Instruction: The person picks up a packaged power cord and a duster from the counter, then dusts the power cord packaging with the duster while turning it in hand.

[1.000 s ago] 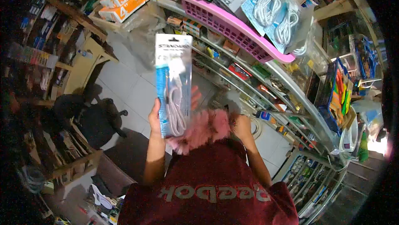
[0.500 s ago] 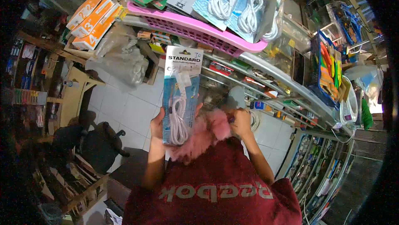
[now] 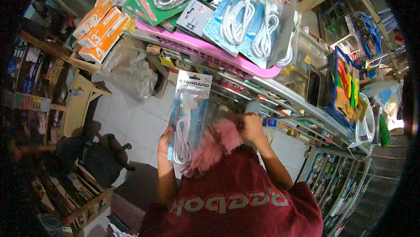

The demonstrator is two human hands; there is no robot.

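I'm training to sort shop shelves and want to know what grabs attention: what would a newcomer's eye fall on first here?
Probably the bright pink plastic basket at the top, heaped with packaged white cords. Next, near the middle, comes the clear-fronted packet marked STANDARD in the left hand, beside a fluffy pink duster in the right hand. Orange-and-white boxes stand out at upper left.

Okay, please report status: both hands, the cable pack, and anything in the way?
Left hand holds cable pack, "STANDARD" label readable. Right hand closed on pink duster. Duster close beside pack's lower part; contact unclear.
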